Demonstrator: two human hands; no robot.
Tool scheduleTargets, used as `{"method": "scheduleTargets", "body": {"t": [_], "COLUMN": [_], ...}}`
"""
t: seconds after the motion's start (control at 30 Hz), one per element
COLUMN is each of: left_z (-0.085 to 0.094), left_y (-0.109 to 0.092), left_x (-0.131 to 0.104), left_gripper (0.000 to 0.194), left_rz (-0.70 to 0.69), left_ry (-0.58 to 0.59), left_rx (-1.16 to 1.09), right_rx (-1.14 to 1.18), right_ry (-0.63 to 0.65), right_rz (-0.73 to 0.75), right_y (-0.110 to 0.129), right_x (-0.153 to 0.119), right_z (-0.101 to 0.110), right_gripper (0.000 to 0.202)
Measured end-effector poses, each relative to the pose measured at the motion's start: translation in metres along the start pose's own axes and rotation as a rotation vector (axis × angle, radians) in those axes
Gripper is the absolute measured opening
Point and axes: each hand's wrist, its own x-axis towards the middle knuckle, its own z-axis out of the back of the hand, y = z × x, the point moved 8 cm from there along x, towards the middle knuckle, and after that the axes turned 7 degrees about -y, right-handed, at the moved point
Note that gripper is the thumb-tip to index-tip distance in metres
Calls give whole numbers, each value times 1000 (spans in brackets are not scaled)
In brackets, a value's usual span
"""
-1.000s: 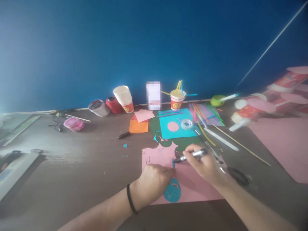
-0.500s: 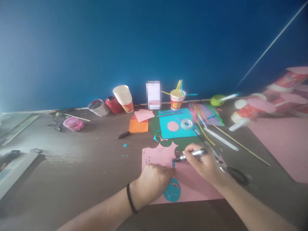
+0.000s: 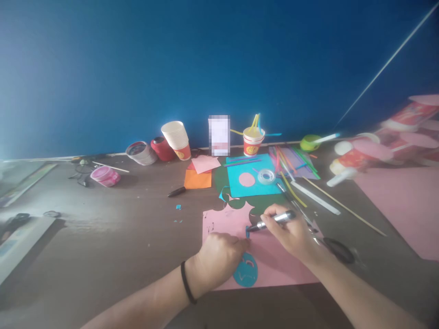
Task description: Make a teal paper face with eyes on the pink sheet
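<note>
My right hand (image 3: pixel 286 230) grips a silver marker (image 3: pixel 279 218), its tip on a small blue paper piece (image 3: pixel 247 232). My left hand (image 3: pixel 222 256) is closed, its fingertips at the lower end of that piece on the pink sheet (image 3: pixel 281 269). Whether those fingers pinch anything is hidden. Just below the left fingertips lies a blue paper circle (image 3: pixel 245 270) with cut-outs and marks on it. Scissors (image 3: pixel 338 250) lie on the right, partly behind my right forearm.
A blue sheet (image 3: pixel 236 187) with a pink circle and tape roll (image 3: pixel 266 176) lies behind. Farther back stand stacked cups (image 3: pixel 175 137) and a cup of straws (image 3: pixel 253 146). A black cap (image 3: pixel 176 192) and orange paper (image 3: pixel 198 179) are left; a wooden stick (image 3: pixel 346 208) is right.
</note>
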Motion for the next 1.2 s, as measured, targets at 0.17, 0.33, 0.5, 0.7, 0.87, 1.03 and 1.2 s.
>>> {"method": "scheduleTargets", "body": {"t": [0.17,0.33,0.5,0.7,0.87,1.03,1.2], "left_z": [1,1,0,2,2,2,1], "left_y": [0,0,0,0,0,0,-1], "left_x": [1,0,0,1,1,1,0], "left_gripper": [20,18,19,15,19,21,24], "left_rz": [4,-9,-7,-5,10,0,-8], "left_ry": [-1,-5,-5,-22,-16,-11,-18], "left_rx": [14,16,24,18,22,18,24], "right_rx": [-5,-26,-15,-29,-5,-23,-15], "right_ry": [-22,-12,-28,-6,-36,-24,-40], "right_rz": [3,15,19,2,9,7,9], "right_y": [-1,-3,-2,-3,-3,-3,-2], "right_x": [0,-1,0,0,1,0,2], "right_z": [2,1,2,0,3,1,4], "right_gripper": [21,21,21,21,21,21,20]}}
